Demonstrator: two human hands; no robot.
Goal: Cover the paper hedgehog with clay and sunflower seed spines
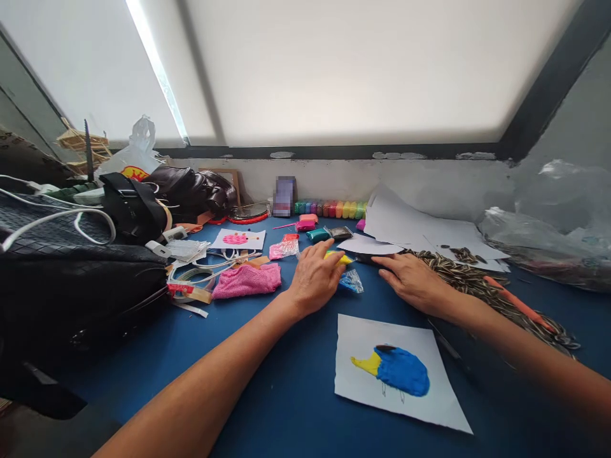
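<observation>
My left hand (315, 277) is over a small yellow clay packet (340, 257), its fingers apart and partly covering the packet. Just below those fingers is a blue clay packet (352, 281) in clear wrap. My right hand (413, 280) stretches its fingers leftward beside a dark flat thing (367, 258) that is partly under the paper; it holds nothing I can see. Nearer to me lies a white sheet (449, 381) with a bird-like picture (403, 370): blue clay body, yellow clay beak end, a dark seed on top and drawn legs.
Sunflower seeds (443, 270) heap at the right with an orange stick (520, 304) on them. White papers (405, 219) lie behind. Teal (318, 235) and dark (340, 233) packets, a pink cloth (248, 281), coiled cables (200, 270) and a black bag (81, 299) occupy the left.
</observation>
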